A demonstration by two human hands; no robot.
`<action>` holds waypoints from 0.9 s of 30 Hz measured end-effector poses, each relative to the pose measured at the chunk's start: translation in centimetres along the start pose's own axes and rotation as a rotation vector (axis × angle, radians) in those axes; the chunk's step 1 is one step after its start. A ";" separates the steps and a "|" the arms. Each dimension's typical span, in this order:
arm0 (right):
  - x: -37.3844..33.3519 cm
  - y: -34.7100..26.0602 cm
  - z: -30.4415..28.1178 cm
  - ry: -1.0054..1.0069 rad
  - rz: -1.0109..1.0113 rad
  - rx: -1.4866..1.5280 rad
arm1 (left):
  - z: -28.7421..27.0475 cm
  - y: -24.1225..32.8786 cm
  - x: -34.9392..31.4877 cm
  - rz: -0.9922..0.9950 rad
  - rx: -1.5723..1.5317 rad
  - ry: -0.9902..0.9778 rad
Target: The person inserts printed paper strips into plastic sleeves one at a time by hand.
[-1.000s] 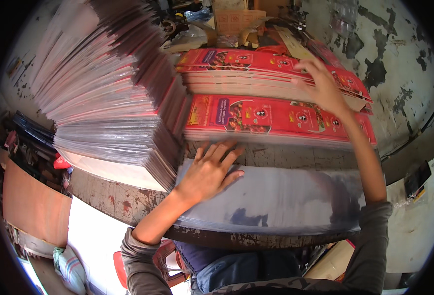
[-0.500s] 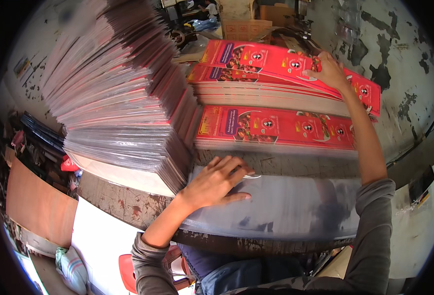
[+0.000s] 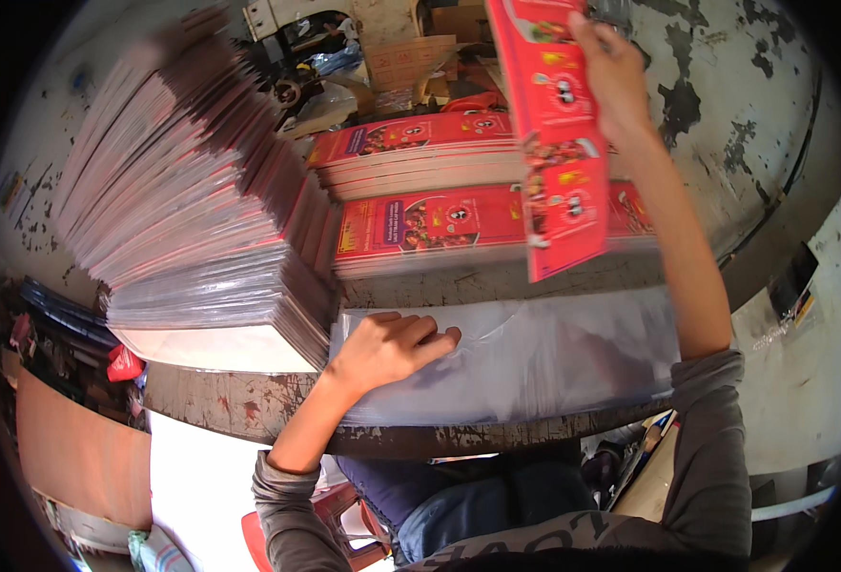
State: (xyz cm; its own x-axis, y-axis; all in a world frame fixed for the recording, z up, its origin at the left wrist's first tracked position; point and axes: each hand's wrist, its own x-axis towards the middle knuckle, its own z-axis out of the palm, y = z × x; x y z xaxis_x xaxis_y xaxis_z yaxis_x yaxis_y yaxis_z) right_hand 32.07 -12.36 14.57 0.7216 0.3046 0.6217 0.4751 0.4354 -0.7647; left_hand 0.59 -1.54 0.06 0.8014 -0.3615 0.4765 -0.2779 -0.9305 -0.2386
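My right hand (image 3: 616, 86) is raised and closed around a long red printed card strip (image 3: 565, 172). The strip is tilted steeply, its lower end hanging above the front row of red cards (image 3: 430, 221). My left hand (image 3: 392, 351) rests at the left part of a pile of clear plastic sleeves (image 3: 544, 357) near the table's front edge. Its fingers are curled in against the plastic, and whatever lies between them is hidden. Behind the front row is a taller stack of matching red cards (image 3: 420, 133).
A tall, leaning stack of cards in clear sleeves (image 3: 201, 219) stands at the left of the worn table (image 3: 220, 391). Cardboard boxes (image 3: 411, 59) and clutter lie beyond. A wall with peeling paint (image 3: 726, 114) is at the right; a red stool (image 3: 258, 534) stands below left.
My right hand has lifted the red card strip off the back stack and swung it from nearly level to steep. My left hand's fingers have curled in from a spread position.
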 end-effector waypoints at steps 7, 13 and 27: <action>-6.5 0.1 7.4 -0.022 -0.217 -0.112 | -0.2 0.3 -0.2 0.007 0.091 0.035; -5.9 -1.4 5.9 0.003 -0.239 -0.087 | -0.2 0.4 -0.2 0.057 0.143 0.134; -9.5 -1.7 4.1 -0.253 -0.208 -0.371 | -0.8 0.3 -0.2 -0.097 0.190 0.250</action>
State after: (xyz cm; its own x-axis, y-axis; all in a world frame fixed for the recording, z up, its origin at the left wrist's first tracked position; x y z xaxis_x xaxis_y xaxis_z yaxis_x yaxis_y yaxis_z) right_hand 22.38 -12.54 10.62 0.4693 0.4596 0.7540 0.7763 0.1921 -0.6003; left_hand -0.10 -1.77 0.54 0.6582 -0.2964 0.6920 -0.0839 -0.9424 -0.3238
